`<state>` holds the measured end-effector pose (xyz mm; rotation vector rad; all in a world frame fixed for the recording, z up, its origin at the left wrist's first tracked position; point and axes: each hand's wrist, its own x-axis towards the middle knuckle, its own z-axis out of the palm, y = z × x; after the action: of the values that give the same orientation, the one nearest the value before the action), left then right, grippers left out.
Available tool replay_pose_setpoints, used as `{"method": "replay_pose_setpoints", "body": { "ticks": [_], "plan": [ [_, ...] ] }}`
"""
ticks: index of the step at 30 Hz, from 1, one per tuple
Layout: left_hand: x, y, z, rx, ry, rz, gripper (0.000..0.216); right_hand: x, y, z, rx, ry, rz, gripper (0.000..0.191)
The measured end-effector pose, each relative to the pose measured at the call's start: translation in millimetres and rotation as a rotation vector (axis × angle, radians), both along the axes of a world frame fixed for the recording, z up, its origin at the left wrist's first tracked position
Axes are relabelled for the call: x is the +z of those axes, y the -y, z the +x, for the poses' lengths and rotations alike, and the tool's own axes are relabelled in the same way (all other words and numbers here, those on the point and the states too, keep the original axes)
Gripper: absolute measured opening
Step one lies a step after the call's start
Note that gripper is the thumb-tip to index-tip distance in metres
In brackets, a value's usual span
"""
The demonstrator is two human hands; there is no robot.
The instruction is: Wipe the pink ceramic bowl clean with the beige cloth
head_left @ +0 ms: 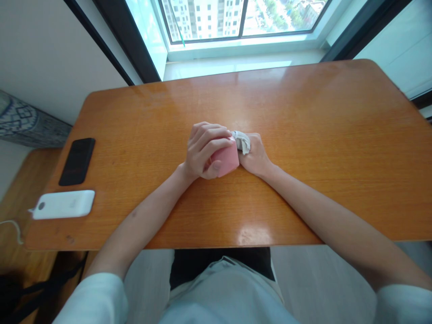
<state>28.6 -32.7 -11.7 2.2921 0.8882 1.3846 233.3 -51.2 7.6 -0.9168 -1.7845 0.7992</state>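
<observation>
A small pink box-like object (pixel 227 158) with rounded edges is held above the middle of the wooden table (pixel 324 135). My left hand (pixel 206 148) is closed around it from the left, fingers over the top and thumb along the near side. A crumpled whitish cloth or tissue (pixel 242 142) pokes up against the pink object's right side. My right hand (pixel 255 155) is closed on this cloth, its fingers mostly hidden behind the pink object. Whether the right fingertips also touch the pink object, I cannot tell.
At the table's left end lie a black smartphone (pixel 77 161) and, nearer me, a white oblong device (pixel 64 204) with a cable (pixel 15 229). A window (pixel 243 20) with a sill is beyond the far edge. A patterned fabric item (pixel 30 120) stands at the left.
</observation>
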Motion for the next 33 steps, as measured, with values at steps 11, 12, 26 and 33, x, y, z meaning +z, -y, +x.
{"method": "replay_pose_setpoints", "body": {
  "ticks": [11,12,26,33],
  "plan": [
    [22.8,7.5,13.5,-0.057,0.108,-0.119,0.059,2.3,-0.5,-0.9,-0.048,-0.07,-0.053,0.037],
    [24.8,8.4,14.8,-0.069,0.126,-0.122,0.056,1.9,-0.8,-0.8,-0.047,-0.072,-0.048,0.036],
    [20.1,-3.9,15.1,-0.013,0.3,-0.434,0.051,-6.3,-2.0,-0.9,-0.049,-0.01,0.082,0.012],
    [18.5,-11.5,17.1,0.04,0.275,-0.47,0.058,-3.6,-1.0,-0.5,-0.058,-0.028,0.058,0.023]
  ]
}}
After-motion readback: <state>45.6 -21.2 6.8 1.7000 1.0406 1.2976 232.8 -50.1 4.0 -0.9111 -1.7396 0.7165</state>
